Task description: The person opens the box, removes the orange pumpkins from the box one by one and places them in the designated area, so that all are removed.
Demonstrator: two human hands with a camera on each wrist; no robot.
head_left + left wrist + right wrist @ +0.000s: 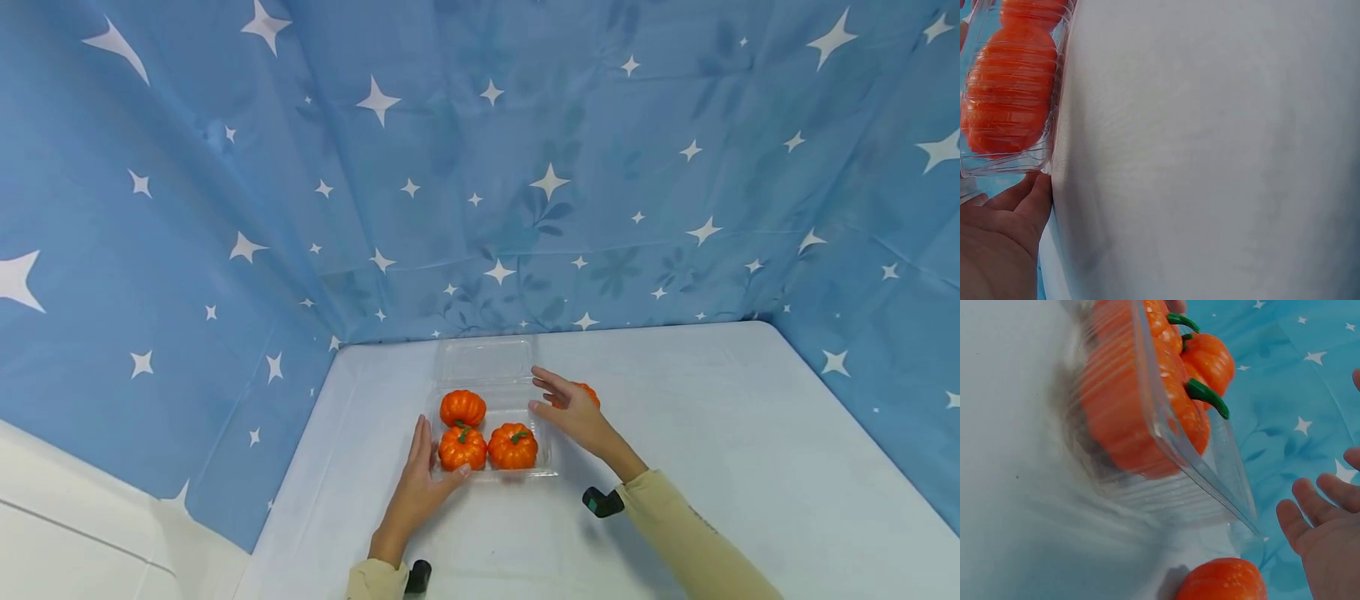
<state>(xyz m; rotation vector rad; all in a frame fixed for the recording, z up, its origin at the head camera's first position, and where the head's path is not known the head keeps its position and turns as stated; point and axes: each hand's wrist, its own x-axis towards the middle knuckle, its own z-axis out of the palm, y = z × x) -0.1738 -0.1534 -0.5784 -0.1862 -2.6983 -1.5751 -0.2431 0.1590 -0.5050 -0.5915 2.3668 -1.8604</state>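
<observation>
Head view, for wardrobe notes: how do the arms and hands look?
Left sleeve and right sleeve are beige, the right with dark marks; left hand and right hand are gloveless. The left wrist gadget is black, the right wrist gadget black and green.

This place is looking like a small curtained-off booth around a white table. Blue cloth, printed with white four-pointed stars and leafy sprigs, is hanging in soft folds behind the table's far edge and is running on past both far corners, so it is also screening the left and right edges. Beyond the left edge, towards the near end, a plain white panel with a dark seam is showing below the cloth. The pictures are leaving it unclear whether this is a home, an office or a lab.
</observation>
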